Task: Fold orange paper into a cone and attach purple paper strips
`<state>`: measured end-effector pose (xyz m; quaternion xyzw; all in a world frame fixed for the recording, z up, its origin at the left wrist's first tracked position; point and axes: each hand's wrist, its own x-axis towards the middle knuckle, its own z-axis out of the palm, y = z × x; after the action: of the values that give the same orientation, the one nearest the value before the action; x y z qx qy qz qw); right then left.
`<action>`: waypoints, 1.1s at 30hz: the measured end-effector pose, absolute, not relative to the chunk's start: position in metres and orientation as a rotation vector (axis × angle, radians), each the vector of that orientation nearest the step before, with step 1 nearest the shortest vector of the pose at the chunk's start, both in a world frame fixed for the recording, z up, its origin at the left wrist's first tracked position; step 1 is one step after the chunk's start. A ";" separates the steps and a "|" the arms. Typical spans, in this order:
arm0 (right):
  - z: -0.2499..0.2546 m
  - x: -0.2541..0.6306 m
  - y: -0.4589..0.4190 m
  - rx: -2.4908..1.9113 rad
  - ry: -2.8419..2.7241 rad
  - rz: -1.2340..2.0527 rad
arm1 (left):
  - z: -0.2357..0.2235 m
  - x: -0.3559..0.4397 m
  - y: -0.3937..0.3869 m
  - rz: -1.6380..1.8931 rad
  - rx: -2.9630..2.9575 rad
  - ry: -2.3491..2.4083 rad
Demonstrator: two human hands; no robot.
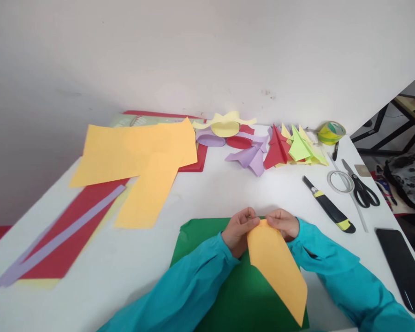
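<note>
A folded orange paper (276,265) with a pointed far end lies slanted over a green sheet (200,240) on the white table (207,193). My left hand (240,230) pinches the paper's far tip from the left. My right hand (283,223) pinches the same tip from the right. Both hands' fingers are pressed together on the paper. Both arms wear teal sleeves.
Orange sheets (138,154), red paper (69,230) and a lilac strip (58,235) lie at the left. Folded paper planes (287,150) and paper rings (224,131) sit at the back. A utility knife (330,210), scissors (361,189), tape rolls (332,132) and a phone (403,269) lie at the right.
</note>
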<state>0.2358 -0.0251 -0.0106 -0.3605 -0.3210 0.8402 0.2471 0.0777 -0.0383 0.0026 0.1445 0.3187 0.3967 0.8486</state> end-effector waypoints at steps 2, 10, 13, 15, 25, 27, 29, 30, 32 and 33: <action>-0.009 0.236 -0.025 -0.984 -0.888 2.312 | 0.002 0.078 -0.039 0.834 0.299 0.658; -0.012 0.236 -0.024 -1.045 -0.848 2.306 | 0.000 0.079 -0.039 0.808 0.397 0.728; -0.011 0.236 -0.024 -1.033 -0.835 2.327 | 0.001 0.079 -0.038 0.797 0.389 0.743; -0.009 0.237 -0.024 -1.009 -0.803 2.342 | 0.002 0.079 -0.037 0.809 0.360 0.740; -0.004 0.234 -0.023 -0.960 -0.635 2.290 | 0.002 0.078 -0.037 0.825 0.302 0.694; -0.003 0.233 -0.024 -0.986 -0.627 2.290 | 0.001 0.078 -0.037 0.838 0.314 0.678; -0.003 0.233 -0.024 -0.995 -0.646 2.287 | -0.001 0.078 -0.038 0.842 0.327 0.661; -0.004 0.232 -0.025 -0.995 -0.661 2.286 | -0.002 0.078 -0.039 0.841 0.331 0.654; -0.005 0.231 -0.025 -0.988 -0.689 2.281 | -0.003 0.079 -0.039 0.844 0.328 0.643; -0.006 0.231 -0.025 -0.985 -0.694 2.279 | -0.003 0.079 -0.039 0.847 0.323 0.640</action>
<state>0.2311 -0.0248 -0.0058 -0.3670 -0.2587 0.8491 0.2783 0.0790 -0.0393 -0.0027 0.1534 0.3041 0.4020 0.8500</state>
